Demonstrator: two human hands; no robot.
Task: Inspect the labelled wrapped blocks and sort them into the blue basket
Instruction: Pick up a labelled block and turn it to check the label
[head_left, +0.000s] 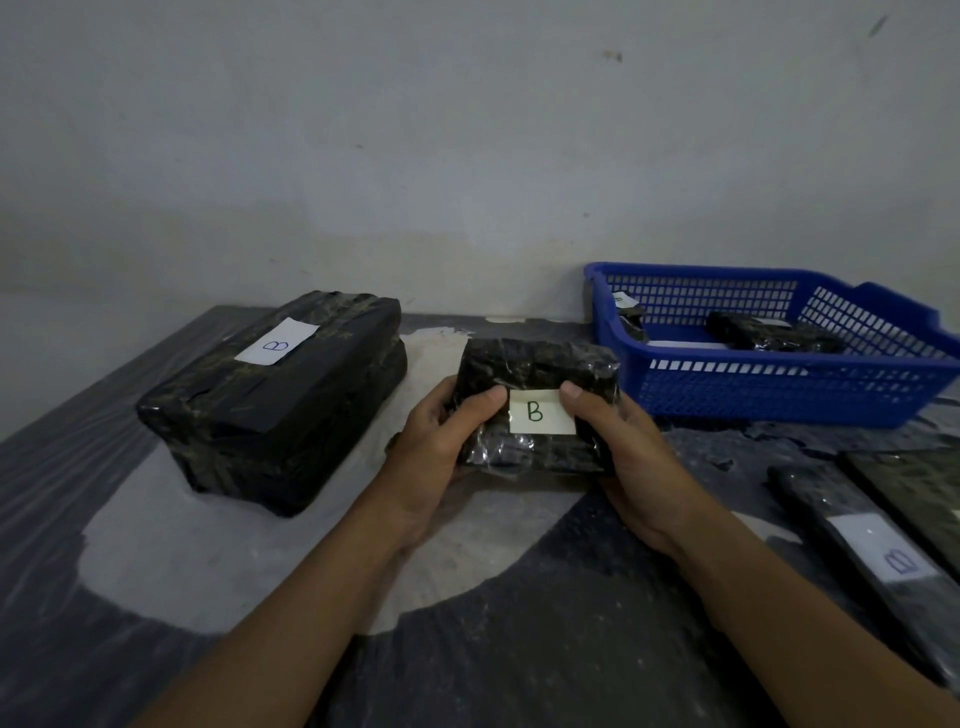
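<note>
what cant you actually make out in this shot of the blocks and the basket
All from the head view:
- Label on a block in the blue basket: too small and dim to read.
- Basket floor: hidden by its near wall.
- Slim block at right: cut off by the frame edge; its letter is blurred.
- Underside of the held block: covered by the left hand and right hand.
- Far side of the large block: faces away.

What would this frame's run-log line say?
left hand: holding | right hand: holding | object: wrapped block, label B | blue basket: blocks inside
</note>
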